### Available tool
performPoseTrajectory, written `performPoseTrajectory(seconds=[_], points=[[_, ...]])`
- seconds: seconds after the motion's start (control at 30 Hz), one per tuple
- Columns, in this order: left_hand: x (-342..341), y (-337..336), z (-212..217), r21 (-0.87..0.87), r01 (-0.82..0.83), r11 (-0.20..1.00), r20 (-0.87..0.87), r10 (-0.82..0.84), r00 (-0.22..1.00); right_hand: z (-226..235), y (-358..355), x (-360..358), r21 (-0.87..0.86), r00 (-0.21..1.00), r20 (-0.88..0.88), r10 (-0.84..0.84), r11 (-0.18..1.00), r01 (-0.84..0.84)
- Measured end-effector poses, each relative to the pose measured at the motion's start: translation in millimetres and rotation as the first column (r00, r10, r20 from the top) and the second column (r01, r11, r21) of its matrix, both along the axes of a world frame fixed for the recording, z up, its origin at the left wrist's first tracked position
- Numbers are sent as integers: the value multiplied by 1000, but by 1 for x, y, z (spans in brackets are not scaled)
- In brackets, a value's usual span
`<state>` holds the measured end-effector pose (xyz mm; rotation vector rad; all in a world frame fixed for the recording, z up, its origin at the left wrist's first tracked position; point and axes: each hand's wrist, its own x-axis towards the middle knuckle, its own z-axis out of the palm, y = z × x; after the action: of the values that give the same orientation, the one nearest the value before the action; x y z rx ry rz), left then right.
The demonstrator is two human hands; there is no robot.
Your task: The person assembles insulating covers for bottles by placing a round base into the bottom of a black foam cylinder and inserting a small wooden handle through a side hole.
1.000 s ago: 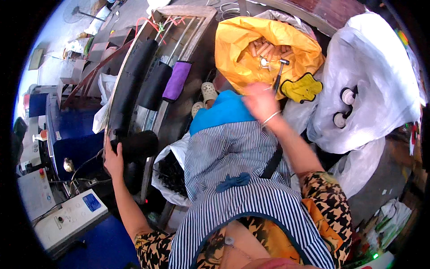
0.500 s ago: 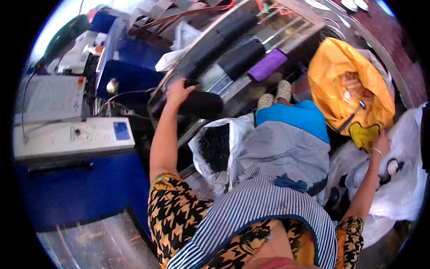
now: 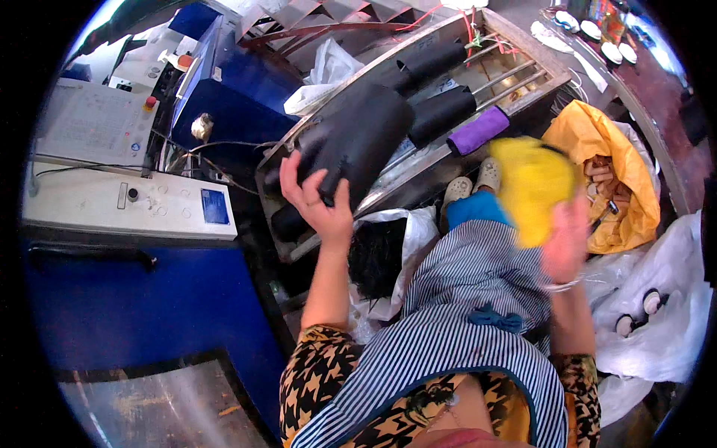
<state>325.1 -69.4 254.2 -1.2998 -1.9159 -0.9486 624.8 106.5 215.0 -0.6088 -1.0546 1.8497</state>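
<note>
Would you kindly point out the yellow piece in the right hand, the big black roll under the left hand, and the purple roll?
yellow piece [image 3: 532,190], head view, middle of its blurred face
big black roll [image 3: 366,134], head view, upper side
purple roll [image 3: 478,131], head view, mid-length

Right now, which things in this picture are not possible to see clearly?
- Yellow piece, head view: motion blur hides its shape.
- Right hand: blurred, so its grip cannot be told.
- Black form: the left hand covers its lower end.
- Orange bag: its contents are too small to name.
</note>
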Motion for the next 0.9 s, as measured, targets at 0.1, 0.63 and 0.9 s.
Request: performPoseTrajectory(seconds=[0.1, 0.63, 0.9], points=[[38, 2, -4, 128, 76, 989, 163, -97, 982, 31, -37, -78, 859, 953, 185, 238, 431, -275], [72, -20, 0, 17, 117, 993, -50, -116, 992, 53, -20, -119, 973, 880, 176, -442, -57, -223], [59, -16, 9, -3, 473, 881, -192, -464, 865, 98, -22, -125, 820, 889, 443, -118, -347, -455]])
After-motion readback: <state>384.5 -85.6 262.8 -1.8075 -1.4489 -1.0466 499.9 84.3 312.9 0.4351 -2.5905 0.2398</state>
